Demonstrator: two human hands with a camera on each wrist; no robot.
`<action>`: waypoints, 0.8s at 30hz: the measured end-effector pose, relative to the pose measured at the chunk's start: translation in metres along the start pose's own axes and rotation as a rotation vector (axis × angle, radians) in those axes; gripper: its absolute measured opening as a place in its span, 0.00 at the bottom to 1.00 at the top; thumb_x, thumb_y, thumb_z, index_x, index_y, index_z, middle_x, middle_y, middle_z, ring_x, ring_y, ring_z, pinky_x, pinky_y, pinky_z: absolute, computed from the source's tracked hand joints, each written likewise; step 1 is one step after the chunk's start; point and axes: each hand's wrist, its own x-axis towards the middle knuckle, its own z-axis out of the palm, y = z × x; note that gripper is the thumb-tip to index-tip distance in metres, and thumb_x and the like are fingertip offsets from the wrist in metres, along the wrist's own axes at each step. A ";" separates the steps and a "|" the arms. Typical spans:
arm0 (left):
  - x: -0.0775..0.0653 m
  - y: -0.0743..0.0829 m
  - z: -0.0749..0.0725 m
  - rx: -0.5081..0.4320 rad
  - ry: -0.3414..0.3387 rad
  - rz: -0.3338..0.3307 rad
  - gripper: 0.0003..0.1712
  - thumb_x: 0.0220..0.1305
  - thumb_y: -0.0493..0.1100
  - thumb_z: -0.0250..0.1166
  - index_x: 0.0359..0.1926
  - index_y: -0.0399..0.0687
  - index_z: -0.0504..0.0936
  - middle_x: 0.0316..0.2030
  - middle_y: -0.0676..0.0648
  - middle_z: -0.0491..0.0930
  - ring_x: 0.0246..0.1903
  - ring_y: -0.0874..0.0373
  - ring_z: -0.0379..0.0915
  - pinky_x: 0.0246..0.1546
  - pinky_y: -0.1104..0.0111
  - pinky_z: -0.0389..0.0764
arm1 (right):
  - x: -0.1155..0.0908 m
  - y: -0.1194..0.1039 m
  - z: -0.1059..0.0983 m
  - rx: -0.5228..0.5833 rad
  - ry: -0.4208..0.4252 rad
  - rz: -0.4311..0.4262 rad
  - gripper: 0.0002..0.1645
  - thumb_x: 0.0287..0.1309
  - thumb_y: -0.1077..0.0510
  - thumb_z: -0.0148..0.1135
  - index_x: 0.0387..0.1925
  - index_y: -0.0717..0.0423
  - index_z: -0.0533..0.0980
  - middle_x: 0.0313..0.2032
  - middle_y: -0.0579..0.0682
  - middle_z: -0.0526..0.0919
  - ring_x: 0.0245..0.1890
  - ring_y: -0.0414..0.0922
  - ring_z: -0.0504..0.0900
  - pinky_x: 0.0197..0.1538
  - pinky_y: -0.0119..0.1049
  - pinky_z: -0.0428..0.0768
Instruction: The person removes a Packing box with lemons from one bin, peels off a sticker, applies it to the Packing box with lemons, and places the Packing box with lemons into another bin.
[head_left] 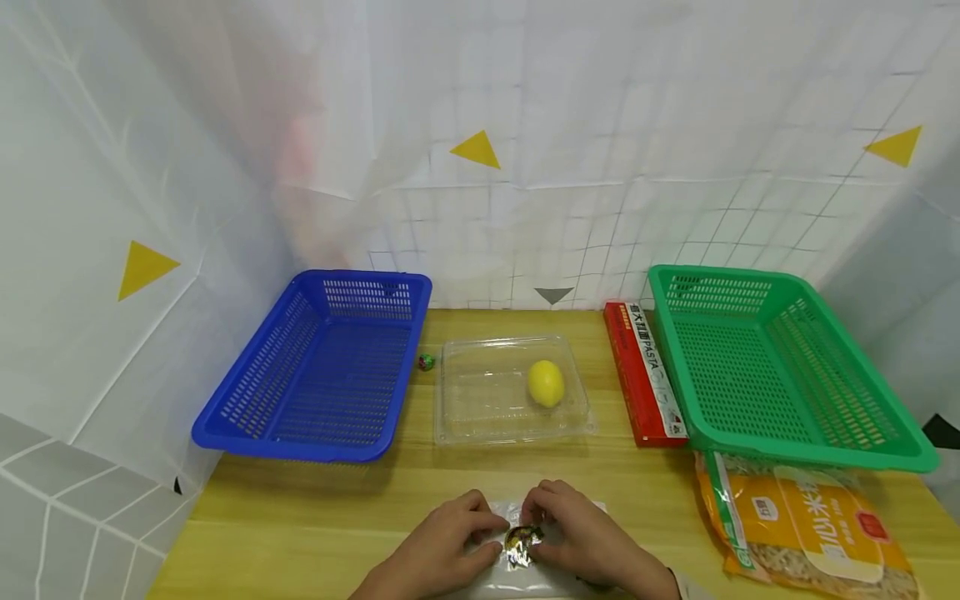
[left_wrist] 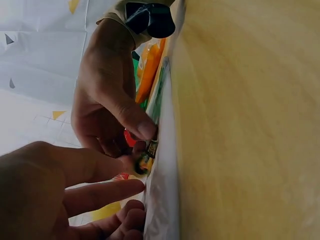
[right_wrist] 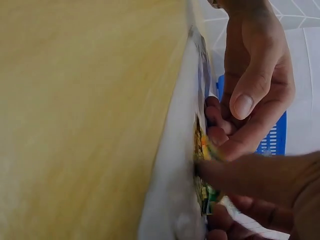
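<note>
A small shiny foil wrapper [head_left: 521,546], gold with dark and green patches, lies on a flat, clear-whitish plastic bag [head_left: 555,575] at the table's front. My right hand [head_left: 581,533] pinches the wrapper's right side; in the right wrist view its thumb presses on the printed foil [right_wrist: 201,187]. From the left, the fingers of my left hand [head_left: 450,542] touch the wrapper's near edge and the bag. Its thumb stands apart from the fingers in the head view. Fingertips partly hide the wrapper in both wrist views.
Behind the hands sits a clear plastic tray [head_left: 480,429] holding a lemon [head_left: 546,383]. A blue basket [head_left: 330,450] stands left, with a small green-red ball [head_left: 426,362] beside it. To the right are a red pasta box [head_left: 633,375], a green basket [head_left: 810,454] and an orange food bag [head_left: 817,525].
</note>
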 end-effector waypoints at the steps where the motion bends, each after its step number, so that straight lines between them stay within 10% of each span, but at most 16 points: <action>1: 0.000 0.000 0.001 -0.003 -0.002 -0.005 0.12 0.67 0.43 0.68 0.50 0.48 0.90 0.38 0.58 0.74 0.33 0.71 0.67 0.33 0.80 0.70 | 0.000 0.001 0.000 0.031 0.001 0.001 0.17 0.54 0.65 0.77 0.36 0.43 0.78 0.36 0.34 0.76 0.38 0.36 0.74 0.42 0.34 0.78; 10: 0.001 0.003 0.003 -0.083 0.049 -0.065 0.09 0.70 0.44 0.68 0.47 0.46 0.89 0.35 0.61 0.75 0.33 0.71 0.71 0.35 0.77 0.76 | 0.001 0.002 -0.005 0.310 0.062 0.044 0.09 0.65 0.64 0.70 0.37 0.47 0.79 0.34 0.42 0.83 0.33 0.39 0.81 0.34 0.35 0.82; 24: 0.026 0.012 -0.014 -0.527 0.267 -0.168 0.04 0.73 0.38 0.66 0.40 0.44 0.85 0.33 0.42 0.85 0.31 0.58 0.82 0.32 0.66 0.85 | 0.017 -0.018 -0.027 0.504 0.267 -0.032 0.07 0.66 0.68 0.67 0.45 0.60 0.80 0.37 0.54 0.84 0.34 0.46 0.84 0.37 0.39 0.85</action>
